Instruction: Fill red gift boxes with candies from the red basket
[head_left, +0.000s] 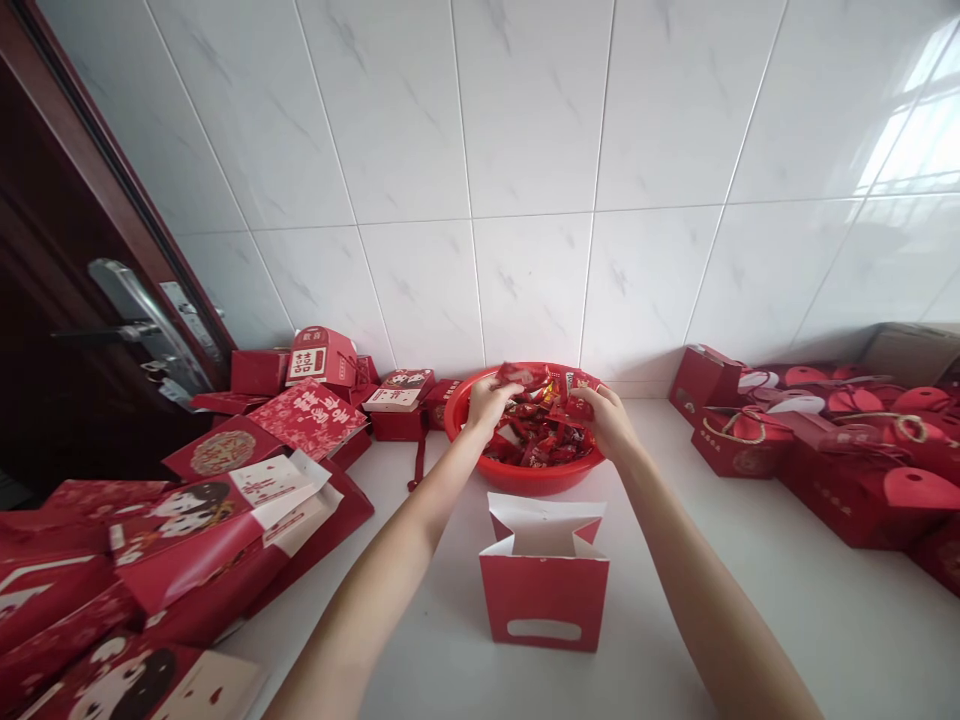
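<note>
Both my hands are over a round red plastic basin (541,483) that holds many small wrapped candies (541,442). My left hand (489,400), at the basin's left side, is closed on a red candy packet (523,375). At the right side, my right hand (606,415) pinches another red candy packet (582,383). Between my forearms stands a red paper gift box (544,598), upright with its top flaps open and a white oval on its front. Its inside bottom is hidden from here.
Folded and flat red gift boxes (225,520) pile up on the left. Several finished-looking red boxes with cord handles (847,470) crowd the right. A tiled wall (525,280) stands behind the basin, and a dark door (90,200) is at the far left.
</note>
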